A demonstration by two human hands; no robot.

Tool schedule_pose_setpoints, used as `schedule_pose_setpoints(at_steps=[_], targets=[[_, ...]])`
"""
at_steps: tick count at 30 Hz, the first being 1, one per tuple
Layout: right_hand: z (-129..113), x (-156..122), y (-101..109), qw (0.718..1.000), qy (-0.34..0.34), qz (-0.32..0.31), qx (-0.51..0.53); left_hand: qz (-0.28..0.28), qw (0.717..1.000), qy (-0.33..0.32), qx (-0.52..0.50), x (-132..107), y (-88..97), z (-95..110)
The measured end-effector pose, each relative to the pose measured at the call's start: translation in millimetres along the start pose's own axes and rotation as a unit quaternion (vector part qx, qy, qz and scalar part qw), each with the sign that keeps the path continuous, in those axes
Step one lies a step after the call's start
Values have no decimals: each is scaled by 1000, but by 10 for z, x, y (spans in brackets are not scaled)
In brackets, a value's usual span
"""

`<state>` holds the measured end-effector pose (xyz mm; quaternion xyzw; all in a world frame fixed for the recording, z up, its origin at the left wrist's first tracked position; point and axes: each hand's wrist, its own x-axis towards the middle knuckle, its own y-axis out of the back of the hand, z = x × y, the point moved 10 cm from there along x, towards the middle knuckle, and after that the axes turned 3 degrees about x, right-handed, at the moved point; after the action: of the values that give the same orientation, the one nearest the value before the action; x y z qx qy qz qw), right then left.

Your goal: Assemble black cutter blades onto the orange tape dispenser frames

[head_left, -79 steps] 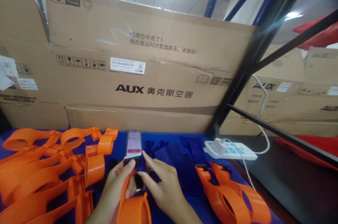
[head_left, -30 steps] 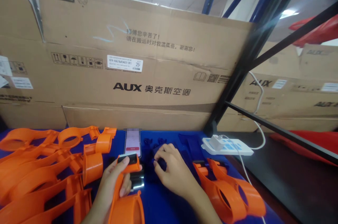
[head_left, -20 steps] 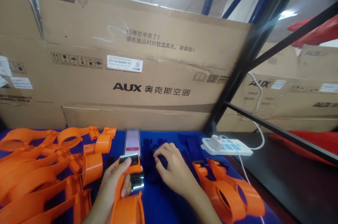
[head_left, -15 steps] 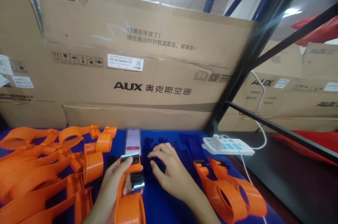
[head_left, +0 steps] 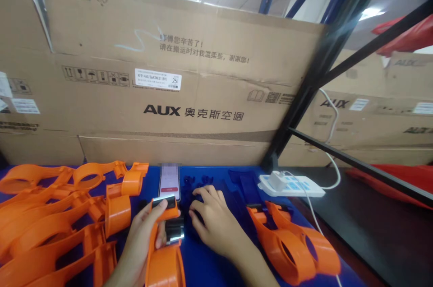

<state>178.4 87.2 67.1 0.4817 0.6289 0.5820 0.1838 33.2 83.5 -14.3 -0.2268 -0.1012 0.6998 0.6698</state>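
Observation:
My left hand point(head_left: 144, 230) is closed around an orange plastic tape dispenser point(head_left: 165, 266). Its ring faces down toward me, and a black piece with a toothed edge point(head_left: 164, 202) sits at its top under my thumb. Just right of that hand is a black cylinder with a shiny end point(head_left: 175, 229). My right hand point(head_left: 213, 217) reaches over small dark blue parts point(head_left: 204, 180) on the blue surface, its fingers bent and thumb apart from the forefinger. Whether the fingertips touch a part is hard to see. A phone point(head_left: 169, 183) with a lit screen lies behind the dispenser.
Several orange dispensers point(head_left: 43, 228) pile up on the left. Two more with black tops point(head_left: 292, 253) lie on the right, near a white power strip point(head_left: 291, 184) and its cable. A large cardboard box point(head_left: 192, 79) stands behind; a dark metal rack post point(head_left: 304, 93) rises at right.
My right hand has shifted slightly, its thumb and forefinger coming closer together over the dark parts. My left hand keeps hold of the tape dispenser. The whole view has moved a little.

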Motion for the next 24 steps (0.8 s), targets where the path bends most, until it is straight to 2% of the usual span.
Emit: schedule_pose_setpoints(at_steps=[4,7,12,15,19,21,24], targets=[[-63,10,127,996,10,26,89,9,998,-18,63,21,62,-39],[-173,11,202,980,41,50,186,-5,994,-27,106,27,51,-70],[-304,4,194,972,87,61,211,-38,989,-32,138,20,-36,-113],[-234,-11,280,966,87,108,216,-30,995,-22,91,57,9,-68],[22,-30,437,960,29,173,218,-90,994,45,-43,44,-9,64],[79,-20,427,968,8,153,198,-62,991,20,-117,7,92,248],[2,4,252,987,12,53,149,-30,985,-11,-170,-81,192,397]])
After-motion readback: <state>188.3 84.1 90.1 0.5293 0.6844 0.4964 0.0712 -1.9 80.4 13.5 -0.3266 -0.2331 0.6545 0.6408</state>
